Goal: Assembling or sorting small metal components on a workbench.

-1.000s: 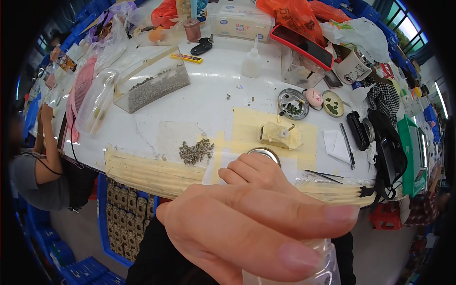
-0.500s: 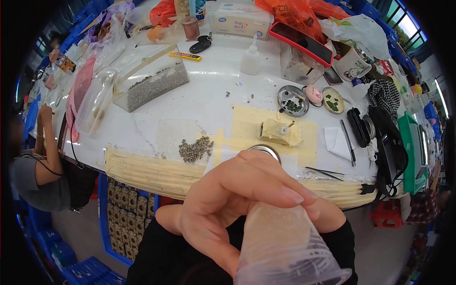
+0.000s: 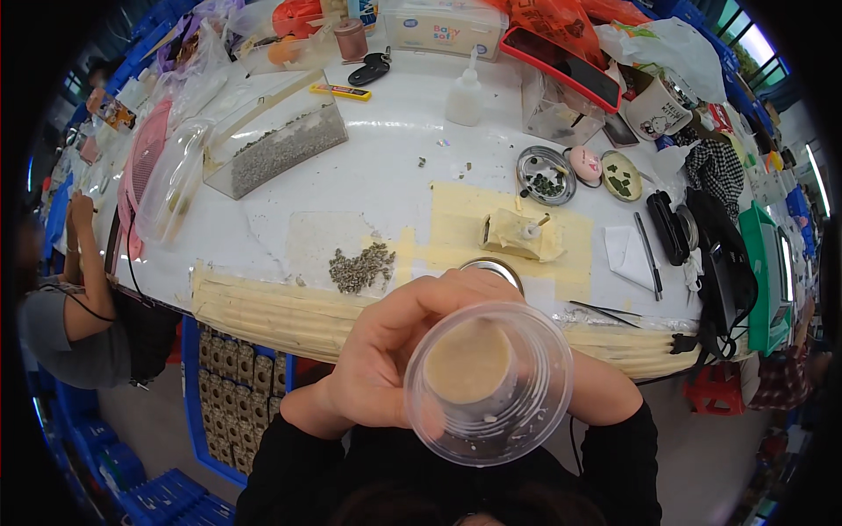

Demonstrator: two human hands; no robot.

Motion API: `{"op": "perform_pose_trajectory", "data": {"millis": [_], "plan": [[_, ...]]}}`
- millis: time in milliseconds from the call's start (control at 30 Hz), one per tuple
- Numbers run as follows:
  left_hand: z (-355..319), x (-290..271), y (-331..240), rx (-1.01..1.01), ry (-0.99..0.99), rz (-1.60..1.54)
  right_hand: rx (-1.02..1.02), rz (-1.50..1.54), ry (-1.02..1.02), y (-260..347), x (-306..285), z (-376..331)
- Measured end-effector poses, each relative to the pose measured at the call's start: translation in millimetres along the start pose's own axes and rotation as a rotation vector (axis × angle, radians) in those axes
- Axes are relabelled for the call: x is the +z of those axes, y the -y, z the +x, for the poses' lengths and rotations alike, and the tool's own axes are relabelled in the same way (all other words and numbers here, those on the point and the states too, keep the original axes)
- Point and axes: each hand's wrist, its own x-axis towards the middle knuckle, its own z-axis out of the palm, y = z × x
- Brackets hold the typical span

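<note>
Close under the camera, at six o'clock, a clear plastic cup with pale beige liquid is tipped up mouth-first toward the face, as for drinking; the left hand wraps its side firmly, while the right hand is hidden behind the cup, so its state cannot be told. Beyond it, at twelve o'clock on the white surface, a pile of small grey-green bits lies on a clear sheet, with tweezers at two o'clock near the edge.

Head view, single: we look steeply down from our own head past a clear plastic cup held very close to the lens. Beyond it lies the white table, its straight edges bending toward the picture's dark round rim.
</note>
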Motion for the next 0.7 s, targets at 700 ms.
{"op": "perform_pose_trajectory", "data": {"millis": [700], "plan": [[-1, -8, -1, 0.019, 0.061, 0.002, -0.018, -0.025, -0.009, -11, 15, -10]]}}
